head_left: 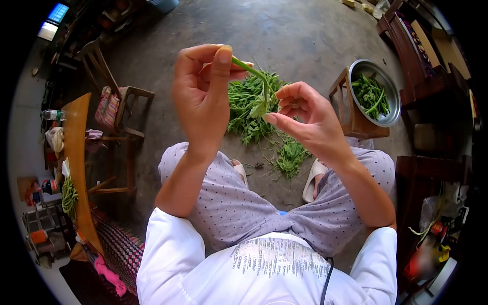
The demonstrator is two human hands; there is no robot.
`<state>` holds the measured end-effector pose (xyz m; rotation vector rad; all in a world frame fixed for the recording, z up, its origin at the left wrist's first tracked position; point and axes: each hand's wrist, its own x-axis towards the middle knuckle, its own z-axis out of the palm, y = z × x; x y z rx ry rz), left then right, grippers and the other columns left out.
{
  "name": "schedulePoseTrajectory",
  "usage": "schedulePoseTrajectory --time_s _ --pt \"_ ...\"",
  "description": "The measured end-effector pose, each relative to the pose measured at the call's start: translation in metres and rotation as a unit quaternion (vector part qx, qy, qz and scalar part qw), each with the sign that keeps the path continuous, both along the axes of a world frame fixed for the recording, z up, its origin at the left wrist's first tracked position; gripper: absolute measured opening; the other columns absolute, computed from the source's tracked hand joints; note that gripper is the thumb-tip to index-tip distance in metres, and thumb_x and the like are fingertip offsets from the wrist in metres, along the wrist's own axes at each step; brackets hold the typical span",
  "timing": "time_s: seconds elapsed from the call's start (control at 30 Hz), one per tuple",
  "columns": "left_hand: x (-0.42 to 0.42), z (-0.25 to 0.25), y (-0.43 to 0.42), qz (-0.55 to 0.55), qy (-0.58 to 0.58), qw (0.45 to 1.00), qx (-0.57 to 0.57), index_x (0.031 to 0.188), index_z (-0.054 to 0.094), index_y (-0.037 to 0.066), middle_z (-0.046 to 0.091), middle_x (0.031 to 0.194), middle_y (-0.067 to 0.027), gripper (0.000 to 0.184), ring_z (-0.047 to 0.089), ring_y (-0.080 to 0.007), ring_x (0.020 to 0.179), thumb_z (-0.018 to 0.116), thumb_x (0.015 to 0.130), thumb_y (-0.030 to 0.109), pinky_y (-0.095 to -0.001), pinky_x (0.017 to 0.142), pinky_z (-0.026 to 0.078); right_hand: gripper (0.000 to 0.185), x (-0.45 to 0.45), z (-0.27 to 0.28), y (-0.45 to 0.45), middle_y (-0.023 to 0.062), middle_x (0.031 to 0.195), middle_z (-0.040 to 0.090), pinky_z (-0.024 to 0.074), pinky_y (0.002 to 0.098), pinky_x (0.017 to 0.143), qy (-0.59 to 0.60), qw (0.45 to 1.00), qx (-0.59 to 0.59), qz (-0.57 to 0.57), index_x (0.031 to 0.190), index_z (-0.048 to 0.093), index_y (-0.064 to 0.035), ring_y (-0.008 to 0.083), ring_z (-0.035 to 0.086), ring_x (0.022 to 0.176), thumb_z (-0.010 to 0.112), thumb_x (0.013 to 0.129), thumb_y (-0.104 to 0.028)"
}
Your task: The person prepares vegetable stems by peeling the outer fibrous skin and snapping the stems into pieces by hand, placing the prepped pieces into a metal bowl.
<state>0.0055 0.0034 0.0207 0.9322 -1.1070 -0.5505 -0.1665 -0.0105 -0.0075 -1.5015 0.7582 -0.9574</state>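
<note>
Raised in front of me, my left hand (206,81) pinches the upper end of a green leafy stem (259,76) between thumb and fingers. The stem bends down toward my right hand (307,112), whose thumb and fingers close around its leafy lower end. Behind and below both hands, a large heap of leafy green stalks (249,109) lies on the floor. A smaller pile of leaves and trimmings (291,157) sits nearer to me, between my feet. On the right, a metal basin (395,109) holds cut green stems (371,96).
A wooden stool (363,129) carries the basin. To the left stand a wooden chair (137,92) with a patterned cloth and a wooden table edge (79,147) with a bundle of long green beans (69,197). Dark wooden furniture (427,81) lines the right side.
</note>
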Motion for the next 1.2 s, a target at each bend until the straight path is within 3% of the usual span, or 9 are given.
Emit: schedulePoseTrajectory --time_s 0.1,0.17,0.3,0.37,0.43,0.6,0.67,1.2 --pt "-0.001 0.0 -0.001 -0.006 -0.009 1.0 0.0 0.099 0.054 0.0 0.061 0.084 -0.0073 0.023 0.067 -0.0189 0.077 0.061 0.092 0.022 -0.0259 0.068 0.055 0.025 0.005 0.001 0.0 0.0042 0.087 0.06 0.049 0.0219 0.069 0.023 1.0 0.011 -0.003 0.092 0.059 0.0015 0.0088 0.058 0.078 0.074 0.08 -0.013" --pt "-0.002 0.001 -0.001 -0.008 -0.012 1.0 0.0 0.099 0.054 0.0 0.061 0.084 -0.0073 0.023 0.067 -0.0189 0.077 0.06 0.092 0.021 -0.0261 0.068 0.056 0.022 0.006 0.004 0.001 0.0032 0.082 0.062 0.0477 0.0208 0.066 -0.011 0.995 0.094 0.031 0.093 0.059 0.001 0.0073 0.058 0.074 0.073 0.081 -0.012" --pt "-0.001 0.001 -0.003 -0.001 -0.003 1.0 0.004 0.099 0.054 0.0 0.06 0.083 -0.0072 0.023 0.067 -0.0186 0.076 0.06 0.092 0.021 -0.0262 0.069 0.056 0.019 0.005 0.006 0.002 0.0023 0.082 0.062 0.0475 0.0199 0.065 -0.012 0.995 0.088 0.039 0.093 0.059 0.0011 0.0058 0.057 0.072 0.071 0.083 -0.009" --pt "0.001 0.001 -0.004 0.001 0.002 1.0 0.006 0.099 0.054 0.0 0.06 0.083 -0.0071 0.023 0.067 -0.0184 0.076 0.06 0.092 0.021 -0.0263 0.069 0.056 0.016 0.004 0.009 0.003 0.0012 0.085 0.062 0.0471 0.019 0.066 -0.041 0.99 0.121 0.055 0.094 0.059 0.0011 0.0043 0.056 0.074 0.069 0.084 -0.007" --pt "0.001 0.0 -0.004 0.002 0.017 1.0 0.009 0.095 0.052 0.0 0.059 0.082 -0.0056 0.022 0.064 -0.0128 0.072 0.062 0.091 0.019 -0.0244 0.065 0.056 0.016 0.003 0.008 0.003 0.0005 0.086 0.062 0.0471 0.0189 0.067 -0.06 0.987 0.136 0.068 0.095 0.06 0.0009 0.004 0.056 0.075 0.069 0.084 -0.007" --pt "0.005 -0.003 -0.004 0.004 0.026 0.999 0.035 0.097 0.053 0.0 0.059 0.083 -0.0063 0.023 0.064 -0.0143 0.074 0.061 0.091 0.02 -0.0256 0.068 0.057 0.016 -0.004 0.009 0.001 -0.0013 0.086 0.06 0.0463 0.0177 0.068 -0.084 0.978 0.165 0.098 0.096 0.06 -0.0003 0.0032 0.056 0.078 0.068 0.086 -0.009" --pt "0.005 -0.004 -0.003 0.001 0.027 0.999 0.04 0.098 0.055 0.0 0.059 0.084 -0.0064 0.023 0.065 -0.0153 0.077 0.061 0.092 0.021 -0.0262 0.07 0.056 0.022 -0.008 0.009 -0.002 0.0003 0.094 0.06 0.0457 0.0211 0.079 -0.072 0.967 0.2 0.138 0.102 0.057 -0.0019 0.0053 0.056 0.087 0.067 0.087 -0.015" --pt "0.008 -0.002 0.002 -0.011 0.04 0.999 0.031 0.097 0.053 0.001 0.059 0.086 -0.0064 0.019 0.065 -0.0148 0.076 0.058 0.093 0.018 -0.0268 0.068 0.057 0.023 -0.011 -0.001 -0.008 0.0056 0.096 0.06 0.0467 0.0269 0.082 -0.129 0.946 0.24 0.178 0.107 0.057 -0.0014 0.0122 0.058 0.089 0.055 0.095 -0.021"
